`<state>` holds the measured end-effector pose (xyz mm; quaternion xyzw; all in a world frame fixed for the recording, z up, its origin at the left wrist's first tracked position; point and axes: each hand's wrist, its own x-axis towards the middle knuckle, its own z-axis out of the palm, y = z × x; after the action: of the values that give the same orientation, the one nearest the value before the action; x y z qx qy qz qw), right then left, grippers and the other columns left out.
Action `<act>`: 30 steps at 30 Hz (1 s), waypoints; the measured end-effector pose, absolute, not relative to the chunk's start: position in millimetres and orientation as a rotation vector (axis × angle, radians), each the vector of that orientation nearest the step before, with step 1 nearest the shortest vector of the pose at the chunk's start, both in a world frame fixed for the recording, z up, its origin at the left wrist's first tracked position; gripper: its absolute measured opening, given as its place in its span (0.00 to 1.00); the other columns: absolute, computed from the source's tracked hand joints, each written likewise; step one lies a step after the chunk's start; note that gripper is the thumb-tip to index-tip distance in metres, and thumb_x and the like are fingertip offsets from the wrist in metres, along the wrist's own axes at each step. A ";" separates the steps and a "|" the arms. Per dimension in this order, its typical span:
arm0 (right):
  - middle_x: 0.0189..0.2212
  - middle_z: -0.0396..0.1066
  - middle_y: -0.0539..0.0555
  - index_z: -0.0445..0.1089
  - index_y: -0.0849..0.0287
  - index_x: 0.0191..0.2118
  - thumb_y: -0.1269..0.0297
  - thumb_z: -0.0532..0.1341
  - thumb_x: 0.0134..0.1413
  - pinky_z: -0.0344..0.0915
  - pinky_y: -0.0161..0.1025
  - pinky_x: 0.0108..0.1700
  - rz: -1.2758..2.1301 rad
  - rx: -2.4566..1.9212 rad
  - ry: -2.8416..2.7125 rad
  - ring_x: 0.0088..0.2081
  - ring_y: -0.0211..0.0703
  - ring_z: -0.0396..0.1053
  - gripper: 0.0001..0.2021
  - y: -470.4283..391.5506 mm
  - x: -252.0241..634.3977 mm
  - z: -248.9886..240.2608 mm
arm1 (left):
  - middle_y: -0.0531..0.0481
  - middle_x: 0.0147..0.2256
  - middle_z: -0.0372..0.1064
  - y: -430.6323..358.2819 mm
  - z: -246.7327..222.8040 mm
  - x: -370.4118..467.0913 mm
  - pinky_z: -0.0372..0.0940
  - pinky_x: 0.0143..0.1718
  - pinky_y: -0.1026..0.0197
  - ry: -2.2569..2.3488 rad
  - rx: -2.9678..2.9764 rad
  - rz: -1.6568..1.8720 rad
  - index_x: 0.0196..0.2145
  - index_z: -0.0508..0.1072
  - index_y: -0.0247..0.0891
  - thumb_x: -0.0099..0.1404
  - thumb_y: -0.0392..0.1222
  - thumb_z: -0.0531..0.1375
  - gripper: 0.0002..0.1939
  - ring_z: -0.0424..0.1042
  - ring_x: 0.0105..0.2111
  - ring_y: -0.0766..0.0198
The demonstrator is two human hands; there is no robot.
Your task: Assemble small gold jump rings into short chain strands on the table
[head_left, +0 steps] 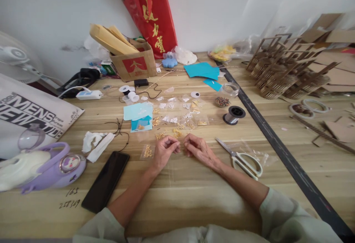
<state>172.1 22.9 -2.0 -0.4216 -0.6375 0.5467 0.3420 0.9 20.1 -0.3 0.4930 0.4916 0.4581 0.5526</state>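
Observation:
Both hands are closed in a pinch, fingertips close together but apart, just above the middle of the wooden table point(199, 198). What my left hand point(166, 150) pinches is too small to make out. The fingertips of my right hand point(198, 147) curl inward, and their hold is hidden. Faint thin lines, perhaps clear thread, run on the wood below my left hand. A small bag of gold beads point(148, 151) lies beside my left hand. Just beyond the fingers are loose gold beads point(176, 132) and small bags of silver pieces point(173, 119).
Scissors point(244, 161) and a wire spool point(234, 115) lie to the right, near a jar of beads point(222, 101). On the left are a black phone point(105, 181), a purple bottle point(55, 167) and blue cards point(141, 117). Cardboard pieces point(285, 69) crowd the far right.

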 end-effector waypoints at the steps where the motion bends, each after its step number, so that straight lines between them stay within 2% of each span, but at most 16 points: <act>1: 0.20 0.64 0.45 0.61 0.57 0.32 0.62 0.54 0.57 0.58 0.31 0.25 1.408 -1.099 -1.673 0.22 0.34 0.63 0.05 22.2 171.8 -1.0 | 0.54 0.20 0.69 19.9 -0.2 1.5 0.65 0.23 0.66 1.166 1.161 1.082 0.26 0.68 0.35 0.52 0.43 0.66 0.11 0.69 0.20 0.68; 5: 0.20 0.63 0.45 0.62 0.58 0.32 0.63 0.54 0.58 0.54 0.31 0.25 1.296 -1.141 -1.780 0.22 0.34 0.60 0.06 20.6 171.6 1.2 | 0.55 0.19 0.69 18.6 -0.5 2.5 0.64 0.23 0.66 1.187 1.147 1.073 0.26 0.67 0.36 0.50 0.42 0.67 0.12 0.69 0.20 0.68; 15: 0.23 0.63 0.48 0.62 0.58 0.30 0.67 0.52 0.61 0.53 0.31 0.28 0.828 -1.029 -2.131 0.24 0.34 0.58 0.08 18.7 173.3 -0.8 | 0.53 0.21 0.70 17.2 -4.5 1.2 0.65 0.26 0.66 1.198 1.311 1.069 0.26 0.71 0.34 0.54 0.39 0.64 0.06 0.69 0.22 0.68; 22: 0.25 0.67 0.52 0.63 0.59 0.33 0.66 0.50 0.63 0.53 0.34 0.28 0.499 -1.006 -2.326 0.25 0.37 0.63 0.09 19.5 174.5 -7.4 | 0.49 0.24 0.73 20.3 -10.4 -3.7 0.67 0.31 0.64 1.157 1.431 0.951 0.28 0.75 0.32 0.55 0.37 0.62 0.04 0.71 0.26 0.65; 25: 0.26 0.69 0.52 0.64 0.59 0.36 0.65 0.49 0.64 0.53 0.34 0.30 0.410 -0.993 -2.370 0.27 0.38 0.65 0.09 19.7 175.6 -11.0 | 0.48 0.26 0.74 21.2 -10.8 -5.0 0.67 0.32 0.64 1.133 1.414 0.912 0.29 0.75 0.32 0.54 0.36 0.63 0.04 0.72 0.27 0.65; 30: 0.26 0.69 0.53 0.64 0.60 0.34 0.66 0.50 0.63 0.52 0.34 0.29 0.273 -0.986 -2.435 0.27 0.38 0.65 0.09 19.1 176.0 -13.0 | 0.48 0.26 0.72 20.6 -13.1 -3.9 0.66 0.30 0.65 1.168 1.444 0.915 0.27 0.73 0.32 0.52 0.35 0.63 0.03 0.71 0.27 0.66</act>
<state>176.0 19.1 -13.0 -0.3619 -0.8931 0.1002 0.2477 -3.9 20.6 -13.1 0.5998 0.4851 0.3801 0.5103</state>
